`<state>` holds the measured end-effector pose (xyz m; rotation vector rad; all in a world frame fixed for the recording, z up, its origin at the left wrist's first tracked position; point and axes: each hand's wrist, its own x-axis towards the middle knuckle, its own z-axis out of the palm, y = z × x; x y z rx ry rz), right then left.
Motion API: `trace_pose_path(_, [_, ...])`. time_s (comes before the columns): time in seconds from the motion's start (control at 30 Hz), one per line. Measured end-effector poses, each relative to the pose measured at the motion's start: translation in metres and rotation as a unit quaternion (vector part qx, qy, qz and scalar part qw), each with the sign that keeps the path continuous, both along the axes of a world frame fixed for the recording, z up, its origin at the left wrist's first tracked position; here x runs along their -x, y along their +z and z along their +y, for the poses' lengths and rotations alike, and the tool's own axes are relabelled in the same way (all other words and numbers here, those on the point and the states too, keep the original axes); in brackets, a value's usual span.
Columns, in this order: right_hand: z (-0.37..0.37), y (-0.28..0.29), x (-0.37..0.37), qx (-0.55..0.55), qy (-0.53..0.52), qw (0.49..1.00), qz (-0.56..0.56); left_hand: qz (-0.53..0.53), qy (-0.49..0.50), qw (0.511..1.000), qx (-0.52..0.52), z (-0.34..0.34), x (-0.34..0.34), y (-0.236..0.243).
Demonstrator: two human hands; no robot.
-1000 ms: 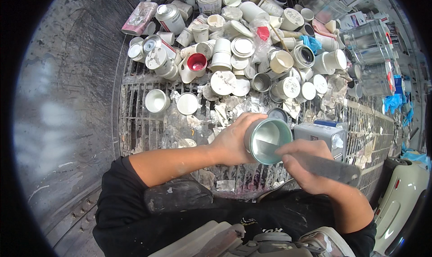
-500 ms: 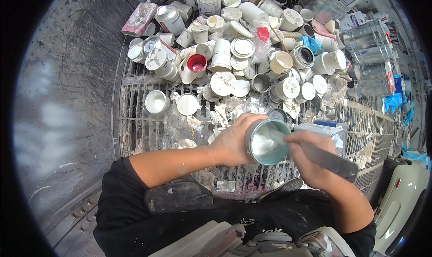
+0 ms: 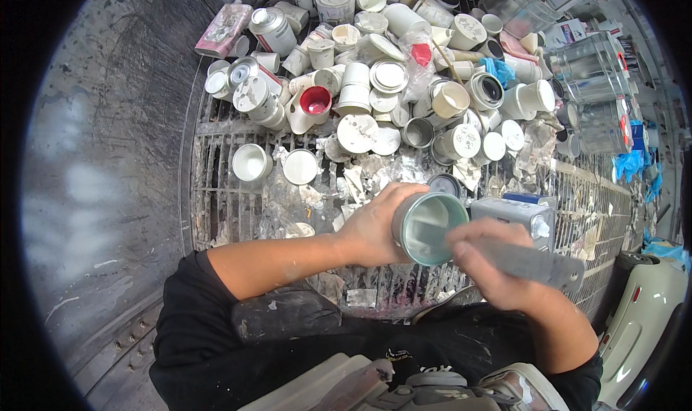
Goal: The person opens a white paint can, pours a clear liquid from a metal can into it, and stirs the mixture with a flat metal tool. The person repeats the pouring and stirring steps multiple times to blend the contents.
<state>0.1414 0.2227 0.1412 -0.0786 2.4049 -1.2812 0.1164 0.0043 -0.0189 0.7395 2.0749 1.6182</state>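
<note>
My left hand (image 3: 380, 227) is wrapped round the side of a green cup (image 3: 401, 231) that is tilted toward me. Whitish paint (image 3: 427, 227) coats the cup's inside. In my right hand (image 3: 497, 263) is a flat grey stirring stick (image 3: 530, 261), blurred by motion. Its wide end with a hole sticks out to the right past my wrist, while the other end reaches toward the cup's mouth. My right fingers are closed on the stick at the cup's right rim, and they hide part of it.
Used cups, lids and cans (image 3: 389, 76) are heaped on the metal grating (image 3: 216, 148). A rectangular metal can (image 3: 508, 213) stands just right of the cup. A white cup (image 3: 251, 163) and a round lid (image 3: 300, 167) lie to the left. A dark metal wall (image 3: 108, 166) rises at the left.
My right hand and the stick have shifted slightly down and left across the cup's mouth. The left hand holds the cup in nearly the same place.
</note>
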Motion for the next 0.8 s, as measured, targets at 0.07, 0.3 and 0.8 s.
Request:
trace_pose_path(0.07, [-0.0004,-0.0021,0.0013,0.003,-0.034,0.999,0.033,0.005,0.0,1.0,0.004,-0.0005,0.0004,-0.0018])
trace_pose_path(0.3, [0.0034,0.0006,-0.0011,0.004,0.069,0.998,0.001,0.018,0.002,1.0,-0.01,-0.0003,0.0007,-0.0042])
trace_pose_path(0.8, [0.003,0.0016,-0.0003,-0.072,0.021,0.993,0.087,0.016,-0.003,1.0,0.004,-0.001,0.0017,-0.0025])
